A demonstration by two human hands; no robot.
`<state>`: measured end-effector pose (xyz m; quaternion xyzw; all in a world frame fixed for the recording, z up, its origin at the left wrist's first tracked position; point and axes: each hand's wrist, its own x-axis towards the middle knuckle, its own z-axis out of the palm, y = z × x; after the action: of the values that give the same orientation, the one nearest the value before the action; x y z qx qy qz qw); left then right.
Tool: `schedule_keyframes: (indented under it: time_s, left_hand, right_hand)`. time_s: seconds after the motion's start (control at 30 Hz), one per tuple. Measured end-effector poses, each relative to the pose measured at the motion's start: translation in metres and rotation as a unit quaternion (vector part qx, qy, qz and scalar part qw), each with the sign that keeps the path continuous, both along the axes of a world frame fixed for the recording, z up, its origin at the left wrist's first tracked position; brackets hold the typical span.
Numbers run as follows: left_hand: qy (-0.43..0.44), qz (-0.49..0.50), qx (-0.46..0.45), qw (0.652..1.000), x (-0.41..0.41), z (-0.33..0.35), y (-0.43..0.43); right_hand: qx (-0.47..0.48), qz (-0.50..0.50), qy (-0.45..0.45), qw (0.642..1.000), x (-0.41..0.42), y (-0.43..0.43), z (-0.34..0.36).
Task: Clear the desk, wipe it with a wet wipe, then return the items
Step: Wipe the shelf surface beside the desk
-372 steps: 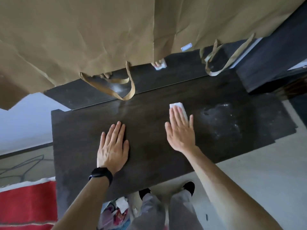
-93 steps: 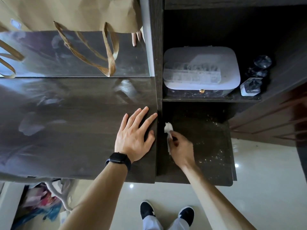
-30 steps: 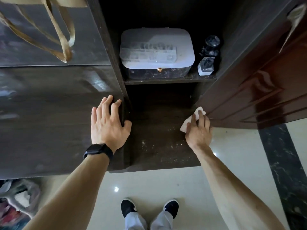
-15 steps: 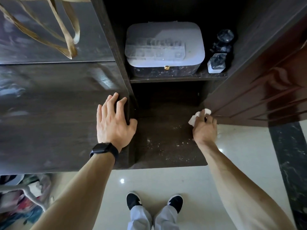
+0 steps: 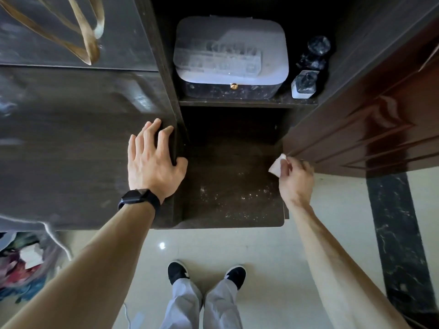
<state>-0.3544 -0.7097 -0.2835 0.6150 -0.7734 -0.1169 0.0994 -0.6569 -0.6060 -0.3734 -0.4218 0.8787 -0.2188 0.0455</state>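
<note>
The dark wooden desk top [image 5: 71, 143] fills the left of the head view. My left hand [image 5: 152, 162] lies flat at its right edge, fingers spread, thumb hooked over the side panel. To the right and lower down is a dusty dark shelf [image 5: 228, 191] with pale specks on it. My right hand [image 5: 294, 179] is at that shelf's right edge, pinching a white wet wipe [image 5: 277, 165] that pokes out above the fingers.
A white lidded box [image 5: 230, 55] and two small dark bottles [image 5: 306, 81] stand on the upper shelf. A reddish-brown door [image 5: 380, 124] closes in the right side. Brown bag handles [image 5: 88, 32] hang over the back left. A bag of clutter [image 5: 26, 262] lies on the floor.
My right hand has carried the wipe from the shelf's middle to its right edge and lifted it slightly. My left hand has stayed on the desk's right edge.
</note>
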Motion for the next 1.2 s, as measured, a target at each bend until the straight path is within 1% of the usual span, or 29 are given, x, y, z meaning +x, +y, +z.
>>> schedule_keyframes:
  time_s: [0.1, 0.17, 0.2, 0.3, 0.37, 0.43, 0.5, 0.57, 0.63, 0.73, 0.83, 0.9, 0.97, 1.0, 1.07, 1.13, 1.2]
  left_hand:
    - [0.0, -0.002, -0.007, 1.0, 0.001, -0.001, 0.0]
    - [0.003, -0.002, -0.01, 1.0, 0.001, -0.001, 0.0]
    - [0.005, -0.003, -0.01, 1.0, 0.001, -0.001, 0.0]
    - [0.001, -0.008, -0.007, 1.0, 0.001, -0.001, -0.001]
    - [0.001, -0.006, -0.002, 1.0, 0.001, 0.0, -0.001]
    - [0.004, -0.005, 0.004, 1.0, 0.001, 0.001, -0.001]
    - [0.005, -0.004, 0.006, 1.0, 0.001, 0.003, -0.001]
    - [0.006, -0.006, 0.009, 1.0, 0.001, 0.003, 0.001]
    - [0.009, -0.003, 0.009, 1.0, 0.002, 0.003, 0.001]
    - [0.005, -0.007, 0.008, 1.0, 0.002, 0.002, 0.0]
    - [0.011, -0.002, 0.006, 1.0, 0.003, 0.001, -0.001]
    - [0.016, -0.003, 0.0, 1.0, 0.003, 0.0, -0.001]
    - [0.019, -0.004, -0.009, 1.0, 0.003, -0.002, -0.001]
    - [0.021, -0.003, -0.011, 1.0, 0.002, -0.002, -0.001]
    - [0.02, -0.004, -0.011, 1.0, 0.002, -0.002, -0.001]
    - [0.019, -0.007, -0.009, 1.0, 0.002, -0.001, 0.0]
    - [0.021, -0.011, -0.001, 1.0, 0.003, 0.001, 0.0]
  right_hand:
    - [0.028, 0.013, -0.014, 0.999, -0.012, -0.037, -0.014]
    - [0.037, 0.022, -0.029, 0.999, -0.013, -0.04, -0.025]
    - [0.029, 0.028, -0.018, 0.999, -0.011, -0.032, -0.028]
    - [0.023, 0.066, 0.014, 0.997, 0.0, 0.03, -0.034]
    - [0.055, 0.101, 0.013, 0.993, 0.011, 0.088, -0.031]
    - [0.098, 0.107, -0.01, 0.989, 0.023, 0.145, -0.024]
    - [0.145, 0.093, -0.033, 0.985, 0.035, 0.184, -0.016]
    - [0.158, 0.04, -0.075, 0.984, 0.041, 0.197, -0.006]
    - [0.117, 0.001, -0.093, 0.989, 0.042, 0.178, 0.007]
    - [0.071, 0.025, -0.067, 0.995, 0.042, 0.115, 0.025]
    - [0.03, 0.041, -0.027, 0.998, 0.032, 0.042, 0.021]
    - [0.035, 0.058, -0.002, 0.998, 0.02, 0.001, 0.009]
    - [0.066, 0.079, -0.007, 0.995, 0.014, -0.021, -0.006]
    - [0.077, 0.089, -0.01, 0.993, 0.015, -0.023, -0.012]
    - [0.063, 0.103, -0.008, 0.993, 0.024, -0.005, -0.019]
    - [0.042, 0.104, -0.025, 0.993, 0.043, 0.038, -0.015]
    - [0.058, 0.1, -0.052, 0.992, 0.058, 0.094, -0.007]
